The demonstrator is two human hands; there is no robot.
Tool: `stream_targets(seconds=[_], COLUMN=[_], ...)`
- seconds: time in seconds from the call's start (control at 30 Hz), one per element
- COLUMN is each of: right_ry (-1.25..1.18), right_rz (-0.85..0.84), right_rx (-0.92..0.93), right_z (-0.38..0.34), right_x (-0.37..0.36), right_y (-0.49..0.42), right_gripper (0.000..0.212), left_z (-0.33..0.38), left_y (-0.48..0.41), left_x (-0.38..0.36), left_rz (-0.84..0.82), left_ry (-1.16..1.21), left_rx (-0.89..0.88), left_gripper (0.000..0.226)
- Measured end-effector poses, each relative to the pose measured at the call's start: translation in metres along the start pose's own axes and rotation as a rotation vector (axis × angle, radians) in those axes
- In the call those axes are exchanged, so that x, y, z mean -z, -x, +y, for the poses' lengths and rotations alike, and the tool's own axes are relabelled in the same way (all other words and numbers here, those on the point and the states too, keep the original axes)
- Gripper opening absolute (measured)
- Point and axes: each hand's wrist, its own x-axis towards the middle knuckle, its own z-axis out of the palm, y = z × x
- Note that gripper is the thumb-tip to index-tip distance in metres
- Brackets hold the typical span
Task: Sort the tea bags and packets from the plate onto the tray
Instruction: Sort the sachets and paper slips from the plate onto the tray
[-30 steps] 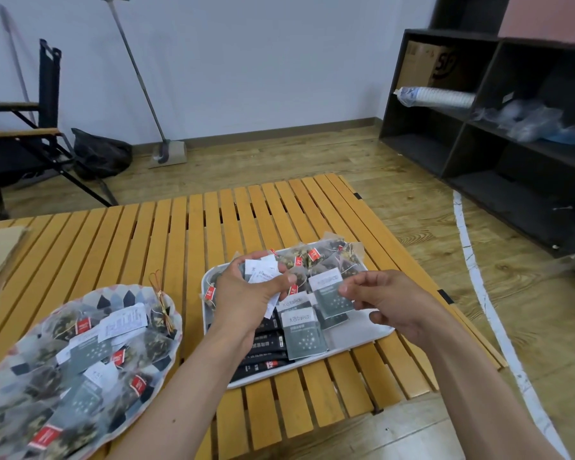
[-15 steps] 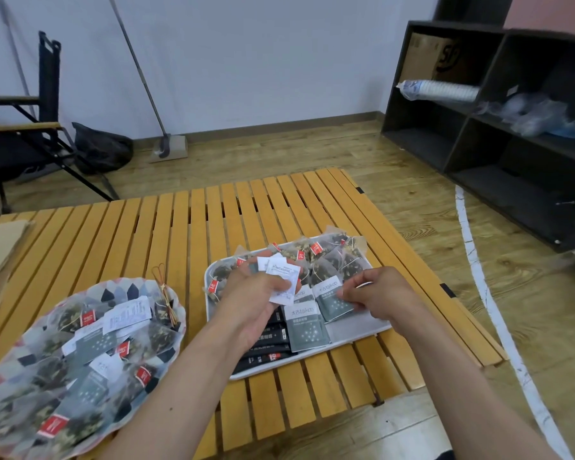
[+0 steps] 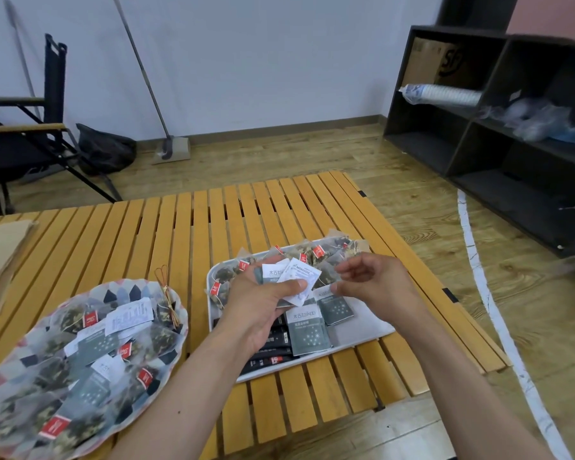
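Small white paper packets [image 3: 296, 277] fanned in my left hand [image 3: 263, 297], fingers pinching them above white rectangular tray [image 3: 365, 333]. Right hand [image 3: 372, 283] empty, fingers loosely curled. Tray part-filled; patterned paper plate [image 3: 123, 288] heaped. I judge roughly halfway.

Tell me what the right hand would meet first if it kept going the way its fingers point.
Its fingers point left, so the right hand would likely first meet the white packets that the left hand grips above the tray; depth is uncertain.
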Motion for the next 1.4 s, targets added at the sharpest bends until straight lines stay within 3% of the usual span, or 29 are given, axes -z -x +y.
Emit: stream_targets(seconds=[0.1, 0.23, 0.33, 0.47, 0.63, 0.97, 1.2, 1.4], right_ry=[0.092, 0.093, -0.077, -0.322, -0.288, -0.256, -0.189, -0.104], right_rz=[-0.107, -0.094, -0.046, -0.173, -0.256, -0.263, -0.16, -0.127], right_rx=[0.222, 0.285, 0.09, -0.186, -0.234, -0.305, -0.396, -0.422], right_z=[-0.009, -0.007, -0.007, -0.006, -0.011, -0.008, 0.005, 0.008], right_x=[-0.002, -0.007, 0.002, 0.011, 0.012, 0.012, 0.022, 0.011], right_y=[0.008, 0.007, 0.006, 0.01, 0.013, 0.012, 0.008, 0.002], right_gripper=[0.036, 0.015, 0.007, 0.015, 0.024, 0.022, 0.018, 0.015], left_z=[0.001, 0.003, 0.007, 0.008, 0.004, -0.004, 0.005, 0.003], left_y=[0.001, 0.003, 0.005, 0.006, 0.008, 0.008, 0.005, 0.003], left_x=[0.0, -0.002, -0.002, 0.0, -0.003, -0.007, -0.001, 0.0], left_rz=[-0.018, -0.049, -0.026, -0.016, 0.012, 0.092, 0.067, -0.073], left_ry=[-0.02, 0.02, 0.024, -0.06, -0.15, -0.404, -0.221, 0.042], left_rx=[-0.007, 0.009, -0.004, -0.037, -0.069, -0.203, -0.117, 0.012], left_gripper=[0.065, 0.05, 0.034, 0.047, 0.047, 0.049, 0.023, 0.053])
